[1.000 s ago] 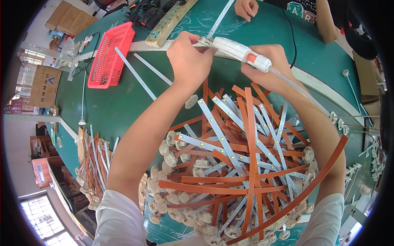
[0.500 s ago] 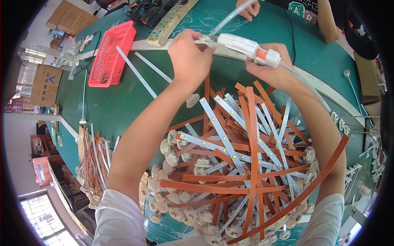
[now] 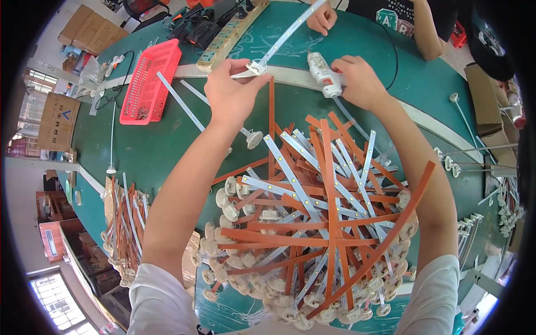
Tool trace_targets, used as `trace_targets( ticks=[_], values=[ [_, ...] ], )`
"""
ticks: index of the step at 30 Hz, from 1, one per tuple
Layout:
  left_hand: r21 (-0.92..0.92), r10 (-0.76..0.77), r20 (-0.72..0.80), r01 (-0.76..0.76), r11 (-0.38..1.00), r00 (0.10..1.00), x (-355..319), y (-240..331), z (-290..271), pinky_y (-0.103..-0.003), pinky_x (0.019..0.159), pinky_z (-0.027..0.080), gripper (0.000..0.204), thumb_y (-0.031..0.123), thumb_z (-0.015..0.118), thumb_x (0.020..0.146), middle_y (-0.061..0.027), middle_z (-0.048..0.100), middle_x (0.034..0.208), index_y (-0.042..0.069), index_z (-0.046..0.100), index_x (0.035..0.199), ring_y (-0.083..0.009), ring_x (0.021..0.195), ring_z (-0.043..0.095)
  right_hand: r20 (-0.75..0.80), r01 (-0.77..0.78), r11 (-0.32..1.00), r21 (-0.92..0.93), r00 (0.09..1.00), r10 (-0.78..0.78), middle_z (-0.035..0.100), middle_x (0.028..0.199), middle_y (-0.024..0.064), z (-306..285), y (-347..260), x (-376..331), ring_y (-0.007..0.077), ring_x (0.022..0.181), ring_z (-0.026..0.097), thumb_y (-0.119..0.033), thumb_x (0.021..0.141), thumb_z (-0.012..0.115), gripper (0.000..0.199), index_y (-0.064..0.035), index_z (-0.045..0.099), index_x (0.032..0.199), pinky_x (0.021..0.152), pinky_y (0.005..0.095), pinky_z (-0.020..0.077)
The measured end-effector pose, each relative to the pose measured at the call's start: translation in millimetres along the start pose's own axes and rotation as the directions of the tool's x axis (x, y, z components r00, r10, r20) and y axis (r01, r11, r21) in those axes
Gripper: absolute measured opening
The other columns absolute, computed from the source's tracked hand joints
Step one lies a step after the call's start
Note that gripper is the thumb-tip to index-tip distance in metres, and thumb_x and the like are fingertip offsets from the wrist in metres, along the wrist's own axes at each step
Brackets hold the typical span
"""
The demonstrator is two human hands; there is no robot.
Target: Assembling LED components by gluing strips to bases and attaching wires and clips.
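The left hand's point(image 3: 231, 92) thumb and fingers pinch the white end piece point(image 3: 257, 67) of a light strip point(image 3: 290, 36), which slants up from them between one and two o'clock. The right hand's point(image 3: 358, 82) fingertips touch a white corded tool point(image 3: 325, 76) at that hand's nine o'clock, though I cannot tell whether they close round it. Farther out, a pink basket point(image 3: 169, 54) sits at nine o'clock from the left hand, another person's hand point(image 3: 322, 20) at eleven from the right, and a heap of brown and silvery strips point(image 3: 329, 223) at six below both.
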State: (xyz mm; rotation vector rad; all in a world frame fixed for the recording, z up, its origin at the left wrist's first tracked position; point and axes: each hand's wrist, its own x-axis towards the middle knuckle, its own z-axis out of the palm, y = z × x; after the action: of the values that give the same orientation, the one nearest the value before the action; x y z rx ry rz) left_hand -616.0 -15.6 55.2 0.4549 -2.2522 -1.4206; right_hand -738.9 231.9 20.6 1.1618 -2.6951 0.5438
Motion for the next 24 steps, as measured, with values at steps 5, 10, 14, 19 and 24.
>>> trace_targets(
  ticks=[5,10,14,19,24],
  values=[
    [-0.192,0.019,0.112,0.003,0.981,0.994,-19.3,23.4,-16.8,-0.027,0.073,0.054,0.044,0.006,0.08,0.073,-0.0134,0.065,0.105,-0.007,0.061,0.11,-0.0182,0.087,0.069,0.076,0.026,0.999,0.045,0.997,-0.029,0.062,0.11,0.0131,-10.7,-2.3,0.1,0.0348,0.105,0.058,-0.003,0.066,0.074,0.044,-0.0059,0.062,0.108,0.085,0.0417,0.0491],
    [-0.392,0.05,0.237,0.048,0.919,0.97,-45.7,63.7,-18.7,-0.026,0.076,0.054,0.045,-0.002,0.075,0.076,-0.0122,0.068,0.102,-0.008,0.06,0.117,-0.0161,0.089,0.068,-0.09,-0.018,0.976,0.219,0.995,0.038,0.065,0.106,0.0112,-95.5,-48.6,-25.7,0.0248,0.092,0.063,-0.009,0.074,0.074,0.041,-0.006,0.062,0.113,0.076,0.0352,0.0529],
    [-0.513,0.079,0.391,0.146,0.846,0.917,-69.0,97.8,-16.2,-0.027,0.08,0.055,0.044,-0.008,0.071,0.077,-0.0143,0.069,0.102,-0.009,0.059,0.119,-0.0158,0.093,0.066,0.143,-0.229,0.272,0.935,0.943,0.3,0.067,0.093,0.0057,-125.1,-111.7,-49.0,0.0116,0.08,0.062,-0.011,0.085,0.07,0.024,-0.0008,0.065,0.107,0.063,0.0256,0.0517],
    [-0.595,0.225,0.382,0.052,0.802,0.896,-86.8,118.7,-13.6,-0.031,0.086,0.056,0.046,-0.014,0.069,0.076,-0.0175,0.066,0.109,-0.009,0.058,0.12,-0.0202,0.097,0.066,0.02,-0.156,0.288,0.945,0.906,0.423,0.07,0.084,0.0094,-147.9,-127.2,-65.1,0.0104,0.073,0.065,-0.008,0.086,0.07,0.019,0.003,0.068,0.101,0.058,0.0241,0.0526],
    [-0.656,0.163,0.454,0.204,0.727,0.876,-85.4,119.9,-7.9,-0.032,0.086,0.057,0.042,-0.008,0.069,0.08,-0.0178,0.066,0.11,-0.007,0.058,0.121,-0.0207,0.097,0.066,0.011,-0.123,0.244,0.962,0.91,0.415,0.07,0.083,0.0112,-158.3,-124.6,-69.6,0.0128,0.076,0.068,-0.006,0.087,0.068,0.017,0.005,0.068,0.1,0.063,0.0253,0.0565]
  ],
)
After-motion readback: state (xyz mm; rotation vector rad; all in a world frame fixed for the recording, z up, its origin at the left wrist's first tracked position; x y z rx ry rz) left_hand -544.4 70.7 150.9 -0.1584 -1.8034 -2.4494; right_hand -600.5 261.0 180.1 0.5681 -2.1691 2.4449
